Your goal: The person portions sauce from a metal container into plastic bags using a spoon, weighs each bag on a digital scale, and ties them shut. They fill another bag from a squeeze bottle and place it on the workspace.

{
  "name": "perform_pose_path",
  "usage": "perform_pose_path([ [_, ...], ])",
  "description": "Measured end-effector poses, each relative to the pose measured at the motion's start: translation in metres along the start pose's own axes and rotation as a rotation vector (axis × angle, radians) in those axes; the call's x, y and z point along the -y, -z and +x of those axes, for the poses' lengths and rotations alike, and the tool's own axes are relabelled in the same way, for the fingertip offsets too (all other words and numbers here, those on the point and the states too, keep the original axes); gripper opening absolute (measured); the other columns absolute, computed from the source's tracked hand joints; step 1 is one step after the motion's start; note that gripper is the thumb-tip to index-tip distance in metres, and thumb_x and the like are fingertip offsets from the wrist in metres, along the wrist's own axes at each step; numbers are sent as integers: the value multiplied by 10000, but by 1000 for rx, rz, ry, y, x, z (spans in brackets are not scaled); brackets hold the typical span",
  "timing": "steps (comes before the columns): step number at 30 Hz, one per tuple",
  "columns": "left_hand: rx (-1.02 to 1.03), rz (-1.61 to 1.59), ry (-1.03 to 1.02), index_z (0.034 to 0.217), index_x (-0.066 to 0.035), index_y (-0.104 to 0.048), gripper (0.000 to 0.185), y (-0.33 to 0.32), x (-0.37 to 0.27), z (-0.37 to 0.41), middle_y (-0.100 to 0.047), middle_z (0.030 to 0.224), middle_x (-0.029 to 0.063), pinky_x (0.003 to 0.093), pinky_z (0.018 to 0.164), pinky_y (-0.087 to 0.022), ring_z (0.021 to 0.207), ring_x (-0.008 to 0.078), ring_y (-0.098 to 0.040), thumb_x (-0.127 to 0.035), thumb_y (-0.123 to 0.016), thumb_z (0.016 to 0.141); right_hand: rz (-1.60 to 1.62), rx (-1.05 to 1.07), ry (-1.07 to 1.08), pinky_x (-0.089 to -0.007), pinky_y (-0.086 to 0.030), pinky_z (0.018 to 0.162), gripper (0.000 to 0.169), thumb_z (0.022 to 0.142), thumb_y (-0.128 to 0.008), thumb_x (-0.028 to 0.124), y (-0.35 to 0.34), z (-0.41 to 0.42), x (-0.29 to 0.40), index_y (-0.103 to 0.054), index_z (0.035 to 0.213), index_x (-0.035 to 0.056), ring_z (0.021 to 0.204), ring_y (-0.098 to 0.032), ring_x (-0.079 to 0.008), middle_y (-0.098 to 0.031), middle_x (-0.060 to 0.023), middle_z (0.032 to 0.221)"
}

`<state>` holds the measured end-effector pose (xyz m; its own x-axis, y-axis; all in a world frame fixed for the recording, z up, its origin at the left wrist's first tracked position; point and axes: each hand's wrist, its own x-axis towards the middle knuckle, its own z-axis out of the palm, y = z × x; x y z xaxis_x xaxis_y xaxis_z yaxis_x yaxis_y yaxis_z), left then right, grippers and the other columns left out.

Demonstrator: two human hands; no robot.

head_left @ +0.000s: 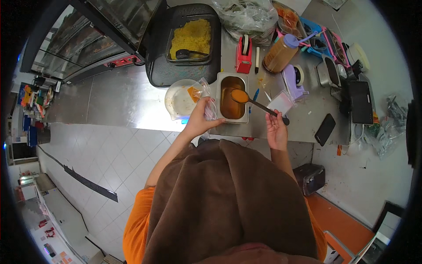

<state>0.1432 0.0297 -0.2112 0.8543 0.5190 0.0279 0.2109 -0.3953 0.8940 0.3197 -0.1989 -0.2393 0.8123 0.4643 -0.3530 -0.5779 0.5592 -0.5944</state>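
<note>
My right hand (pixel 277 130) grips the handle of a dark long-handled spoon (pixel 262 106). Orange-brown sauce (pixel 239 96) fills the spoon's bowl, which is over a rectangular stainless steel food pan (pixel 246 119). Inside the pan is a brown liquid sauce (pixel 227 107). My left hand (pixel 197 120) holds thin clear plastic bags (pixel 210 110) at the pan's left side, its thumb reaching to the pan's near rim. Just left of that stands a round whitish plastic bowl (pixel 173 102) with an orange packet (pixel 194 94) in it, partly behind the bags.
Behind are a black tray (pixel 158 71) holding a container of yellow food (pixel 191 34), a red tape dispenser (pixel 244 61) and a sauce bottle (pixel 278 56). Rightward lie a purple tape dispenser (pixel 291 82), small clear bags (pixel 282 103) and a phone (pixel 325 129). A glass display warmer (pixel 99 49) stands left.
</note>
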Motion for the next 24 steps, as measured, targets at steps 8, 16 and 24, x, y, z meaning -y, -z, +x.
perform_pose_path([
  [8, -121, -64, -208, 1007, -24, -521, 529, -10, -6, 23, -551, 975, 89, 323, 811, -438, 935, 199, -537, -258, -831, 649, -89, 50, 112, -327, -517, 899, 332, 960, -520, 208, -39, -18, 22, -501, 1117, -84, 949, -610, -223, -610, -151, 973],
  [16, -140, -188, -166, 983, -25, -567, 511, -24, -14, 47, -619, 894, 53, 286, 766, -474, 845, 159, -596, -245, -859, 626, -249, 156, 351, -362, -530, 870, 297, 969, -501, 192, -71, -39, 36, -529, 1093, -76, 890, -636, -239, -613, -191, 1023],
  [24, -65, -307, -92, 1038, -11, -560, 537, -24, -34, 52, -623, 920, 39, 233, 668, -492, 753, 73, -578, -213, -864, 643, -548, 322, 628, -401, -551, 826, 243, 958, -509, 136, -80, -57, 40, -571, 1037, -85, 926, -632, -281, -609, -216, 1044],
])
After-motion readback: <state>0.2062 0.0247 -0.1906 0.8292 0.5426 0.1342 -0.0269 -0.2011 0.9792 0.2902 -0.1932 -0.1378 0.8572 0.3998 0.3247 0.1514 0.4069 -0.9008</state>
